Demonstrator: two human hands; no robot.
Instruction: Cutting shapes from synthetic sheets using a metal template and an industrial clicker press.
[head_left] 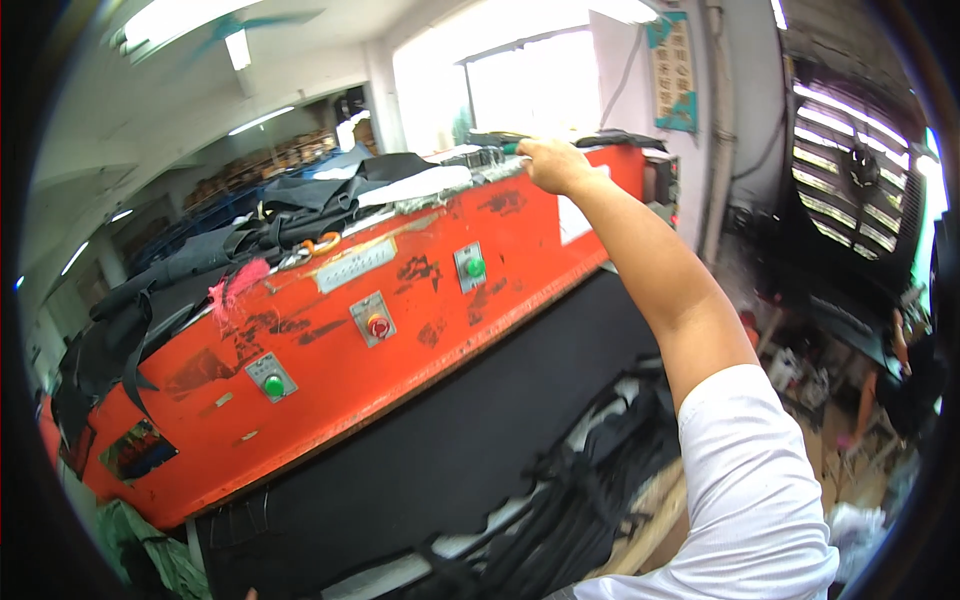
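My right arm, in a white short sleeve, stretches up and away to the top edge of an orange machine beam (420, 290). At that edge my right hand (553, 165) is closed, with a small green piece (510, 149) showing at its fingertips; what it belongs to is too small to make out. Next to it are a wire rack-like item (484, 157) and dark sheets (625, 139). Only a bit of skin at the lower edge, perhaps a fingertip of my left hand (251, 594), shows; its fingers are hidden.
Green buttons (274, 386) and a red knob (378, 326) sit on the beam's front. Black material scraps (310, 200) and orange-handled scissors (322, 243) lie on top. Below spreads a black sheet (450, 440) with cut strips (570, 510). Another person (895, 370) is at far right.
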